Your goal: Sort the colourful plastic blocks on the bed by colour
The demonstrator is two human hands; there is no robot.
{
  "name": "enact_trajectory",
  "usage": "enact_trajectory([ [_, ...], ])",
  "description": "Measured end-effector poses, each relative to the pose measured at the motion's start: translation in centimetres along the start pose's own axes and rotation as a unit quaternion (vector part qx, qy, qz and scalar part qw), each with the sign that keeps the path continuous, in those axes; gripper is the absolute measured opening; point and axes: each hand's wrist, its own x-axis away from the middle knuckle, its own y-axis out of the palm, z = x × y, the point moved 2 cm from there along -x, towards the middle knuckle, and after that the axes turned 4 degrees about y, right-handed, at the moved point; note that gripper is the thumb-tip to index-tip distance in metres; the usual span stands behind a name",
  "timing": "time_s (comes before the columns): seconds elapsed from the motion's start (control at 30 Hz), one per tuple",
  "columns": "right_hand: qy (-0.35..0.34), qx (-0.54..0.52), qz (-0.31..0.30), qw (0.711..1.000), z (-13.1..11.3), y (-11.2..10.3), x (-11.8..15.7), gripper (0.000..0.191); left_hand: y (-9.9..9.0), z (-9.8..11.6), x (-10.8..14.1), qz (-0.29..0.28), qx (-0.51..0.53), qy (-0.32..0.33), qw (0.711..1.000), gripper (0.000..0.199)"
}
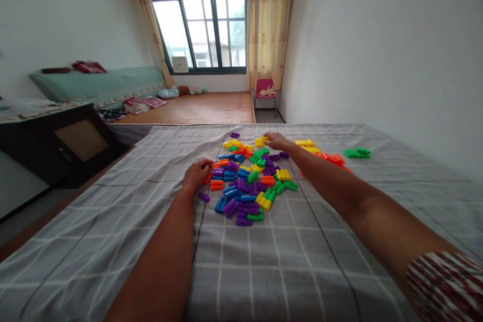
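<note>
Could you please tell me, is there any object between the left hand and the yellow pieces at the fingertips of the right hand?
Yes. Between the left hand and the yellow pieces at the right hand lies part of the heap, including orange pieces and blue pieces.

The sole camera, head-worn, looks forward and down over the nearby checked cloth (left hand and right hand mid-view), window far ahead
</note>
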Motion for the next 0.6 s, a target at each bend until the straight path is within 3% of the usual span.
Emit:
enact_trajectory([
  [0.2, 0.113, -0.118, 0.027, 0.986, 11.8, -5.3, 1.3, 0.036, 0.0, -0.4, -0.2, -0.004, -0.006, 0.003, 1.0, 0.034],
  [0.33, 0.213, -0.191, 0.001, 0.958, 19.0, -6.4, 3.4, 0.028, 0.0, -0.7, -0.4, -0.005, -0.017, -0.003, 1.0, 0.034],
  [0.43, 0.232, -0.214, -0.012, 0.949, 20.9, -5.7, 3.8, 0.025, 0.0, -0.8, -0.4, -0.004, -0.024, -0.008, 1.0, 0.034],
  [0.6, 0.142, -0.207, -0.01, 0.968, 18.4, -4.6, 1.6, 0.035, -0.2, -0.7, -0.3, -0.004, -0.023, -0.003, 1.0, 0.034],
])
